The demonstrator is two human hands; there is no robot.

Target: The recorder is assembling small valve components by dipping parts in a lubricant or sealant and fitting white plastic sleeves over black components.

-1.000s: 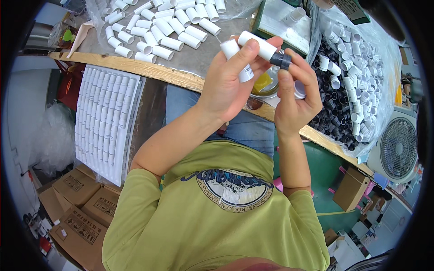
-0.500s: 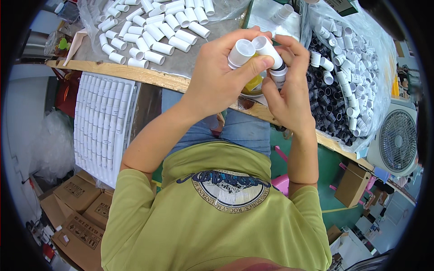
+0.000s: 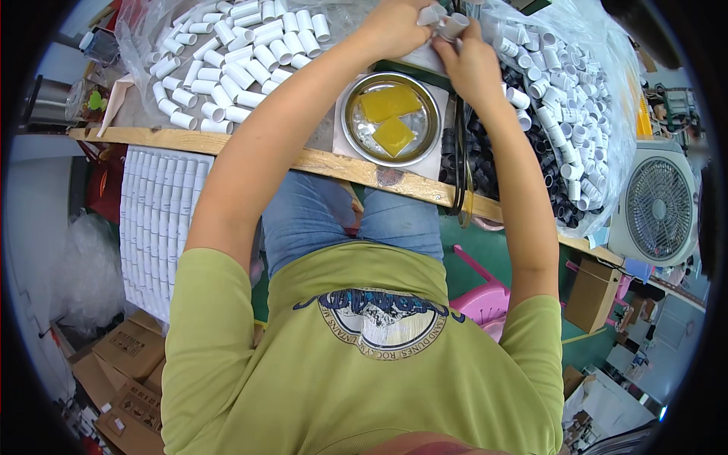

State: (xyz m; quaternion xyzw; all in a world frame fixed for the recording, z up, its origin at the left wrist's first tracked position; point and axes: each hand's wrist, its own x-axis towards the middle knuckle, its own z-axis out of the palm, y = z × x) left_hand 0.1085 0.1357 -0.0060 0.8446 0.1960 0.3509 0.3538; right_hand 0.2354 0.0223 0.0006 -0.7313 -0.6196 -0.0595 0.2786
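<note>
Both my hands reach out to the far side of the bench, close together. My left hand (image 3: 396, 29) is closed on a white plastic cap (image 3: 429, 14). Beside it, my right hand (image 3: 472, 67) has its fingers round a white plastic tube (image 3: 453, 27); its lower end is hidden by the fingers. Nearer to me, between my forearms, a round steel bowl (image 3: 435, 125) holds two yellow sponge pieces (image 3: 391, 101) and some liquid. Many loose white tubes (image 3: 239, 74) lie to the left of my left forearm.
Piles of small white caps (image 3: 580, 121) and black rings (image 3: 542, 163) lie in clear plastic at right. A tray of white tubes (image 3: 161, 220) stands low at left. A wooden edge (image 3: 334, 163) runs along the bench front. A grey fan (image 3: 654, 205) stands far right.
Both hands have moved away from me, from above the bowl to the bench's far side, still with white pieces in them. The bowl and its yellow sponges now show.
</note>
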